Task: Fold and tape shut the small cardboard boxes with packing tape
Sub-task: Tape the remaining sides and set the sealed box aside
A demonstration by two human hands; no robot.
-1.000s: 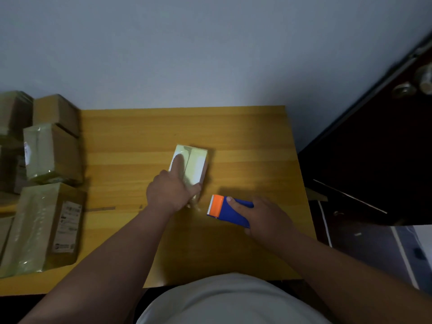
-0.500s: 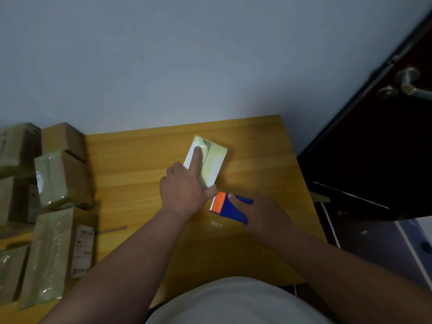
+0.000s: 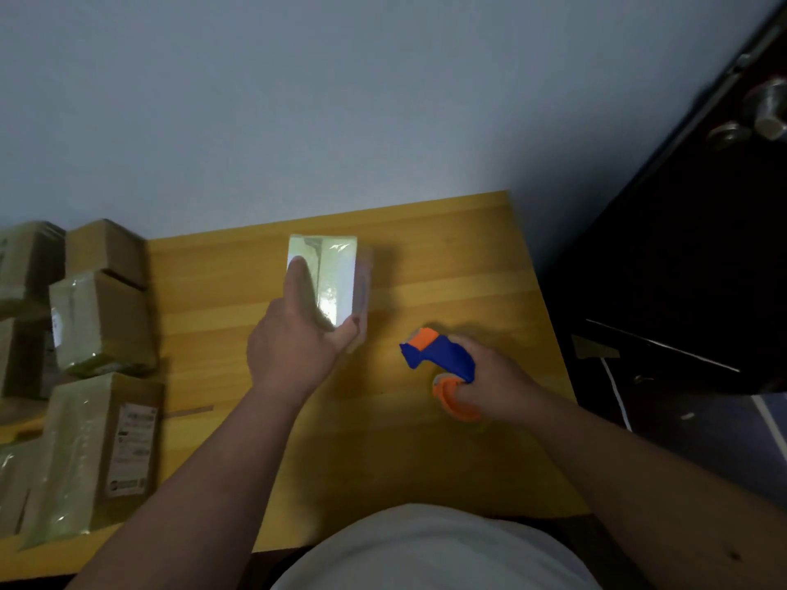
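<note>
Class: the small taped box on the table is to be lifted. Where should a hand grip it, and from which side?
Grip the small box across its two long sides, coming from above at the near end. It lies flat, narrow enough to span; the left hand already rests there.

Left hand (image 3: 294,355) lies flat with forefinger stretched forward; right hand (image 3: 494,383) has its fingers curled tight.
</note>
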